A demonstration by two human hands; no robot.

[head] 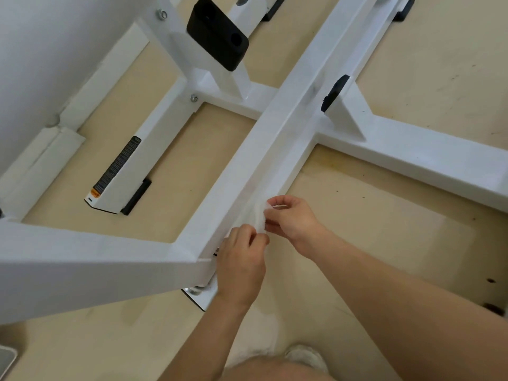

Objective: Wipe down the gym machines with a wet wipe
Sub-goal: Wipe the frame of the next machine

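Both hands pinch the wet wipe (259,220) between them, left hand (242,259) below, right hand (291,218) above, seemingly unfolding it just beside the white frame bar (247,166).

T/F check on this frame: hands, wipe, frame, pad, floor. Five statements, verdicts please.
1. Left hand and right hand both pinch the wipe. True.
2. A black pad sits on the frame. True.
3. The frame is black too. False: it is white.
4. The floor is beige. True.
5. The wipe lies on the floor. False: the hands hold it up.
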